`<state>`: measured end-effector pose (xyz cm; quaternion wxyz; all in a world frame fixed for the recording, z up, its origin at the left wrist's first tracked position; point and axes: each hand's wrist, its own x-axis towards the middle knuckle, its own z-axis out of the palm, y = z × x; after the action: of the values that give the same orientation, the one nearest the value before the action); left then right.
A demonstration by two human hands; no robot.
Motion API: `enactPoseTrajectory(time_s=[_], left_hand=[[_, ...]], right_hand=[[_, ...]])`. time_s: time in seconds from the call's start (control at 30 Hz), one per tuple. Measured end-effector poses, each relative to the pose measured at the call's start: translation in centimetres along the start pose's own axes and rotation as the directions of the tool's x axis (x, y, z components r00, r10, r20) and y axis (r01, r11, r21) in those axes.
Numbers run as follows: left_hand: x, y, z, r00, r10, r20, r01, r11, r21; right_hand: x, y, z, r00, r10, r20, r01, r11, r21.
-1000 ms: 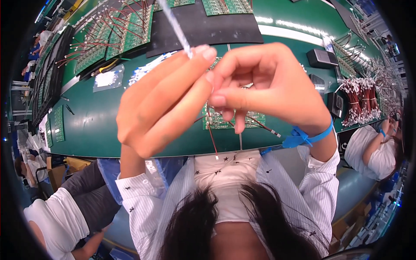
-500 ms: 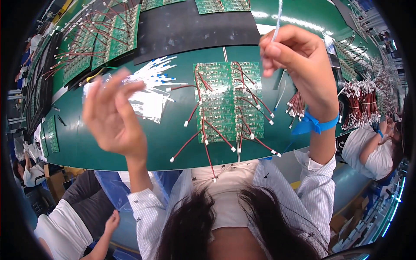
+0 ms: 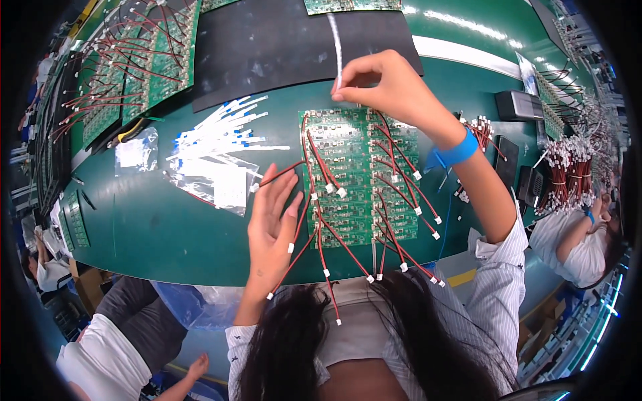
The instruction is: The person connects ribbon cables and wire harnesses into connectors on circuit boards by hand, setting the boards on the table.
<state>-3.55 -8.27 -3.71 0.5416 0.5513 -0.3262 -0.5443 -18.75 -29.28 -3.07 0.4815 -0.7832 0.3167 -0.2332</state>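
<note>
A panel of green circuit boards (image 3: 348, 200) lies on the table in front of me, with red and black wire leads ending in white plugs. Above its far edge my right hand (image 3: 371, 80) pinches the lower end of a thin white strip (image 3: 336, 43), which stands up from the fingertips over a black mat. My left hand (image 3: 271, 217) is open beside the panel's left edge, fingers stretched, close to a lead with a white plug (image 3: 255, 188). Whether it touches that lead I cannot tell. A blue band (image 3: 458, 150) circles my right wrist.
Left of the panel, white flat cables with blue ends (image 3: 221, 137) lie fanned out by a clear bag (image 3: 231, 187). Wired panels (image 3: 164, 60) stand at the far left beside the black mat (image 3: 267, 47). Bundled leads (image 3: 568, 170) and a black box (image 3: 518, 105) are at right. Other people sit nearby.
My right hand has moved left, bringing the strip over the panel's far edge. My left hand has come right and nearer, from beside the flat cables to the panel's left side.
</note>
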Motion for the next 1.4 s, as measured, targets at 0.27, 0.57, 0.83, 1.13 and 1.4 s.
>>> enactPoseTrajectory(time_s=[0.27,0.57,0.83,1.13,1.4], left_hand=[[0.8,0.8,0.4,0.994,-0.099,-0.045,0.088,0.977,-0.193],[4.1,-0.3,2.6,0.994,-0.104,0.042,0.11,0.977,-0.182],[4.7,1.3,4.6,0.984,-0.125,0.125,0.142,0.98,-0.138],[5.1,4.3,3.5,0.924,-0.17,0.344,0.289,0.898,-0.332],[3.5,5.3,2.5,0.955,-0.225,0.194,0.277,0.908,-0.314]], right_hand=[[-1.7,2.1,0.2,0.976,0.218,-0.026,-0.208,0.956,0.206],[-2.3,2.8,-0.3,0.953,0.288,-0.09,-0.214,0.856,0.47],[-2.9,2.0,-1.8,0.947,0.294,-0.131,-0.173,0.809,0.561],[-2.3,-5.4,-4.6,0.984,0.095,-0.152,-0.051,0.96,0.274],[-2.4,-5.6,-4.4,0.994,0.104,0.039,-0.109,0.981,0.163]])
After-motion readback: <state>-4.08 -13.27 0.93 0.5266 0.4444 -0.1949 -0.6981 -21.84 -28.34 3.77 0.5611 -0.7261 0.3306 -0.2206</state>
